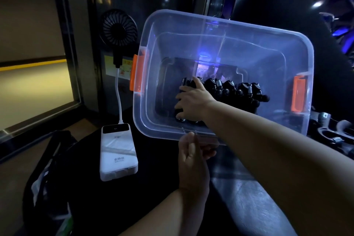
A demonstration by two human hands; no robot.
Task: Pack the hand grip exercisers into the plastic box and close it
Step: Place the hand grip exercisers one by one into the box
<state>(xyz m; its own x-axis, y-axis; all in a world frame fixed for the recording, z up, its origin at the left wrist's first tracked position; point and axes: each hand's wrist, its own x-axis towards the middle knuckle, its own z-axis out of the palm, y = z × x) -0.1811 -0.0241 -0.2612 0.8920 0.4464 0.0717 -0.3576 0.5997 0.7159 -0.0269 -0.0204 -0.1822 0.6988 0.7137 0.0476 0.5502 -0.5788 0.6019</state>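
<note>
The clear plastic box (298, 48) with orange latches (137, 73) sits open on the dark table, its opening facing me. Several black hand grip exercisers (239, 90) with metal springs lie in a row on its bottom. My right hand (193, 99) reaches inside and grips the leftmost exerciser (186, 82), thumb up and fingers spread round its handle. My left hand (193, 157) pinches the box's near rim, thumb on top and fingers underneath.
A white power bank (118, 151) lies left of the box, cabled to a small black fan (118, 28) behind it. More exercisers (329, 132) lie on the table at the right. A dark bag (47, 178) sits at the lower left and a black chair (277, 9) stands behind the box.
</note>
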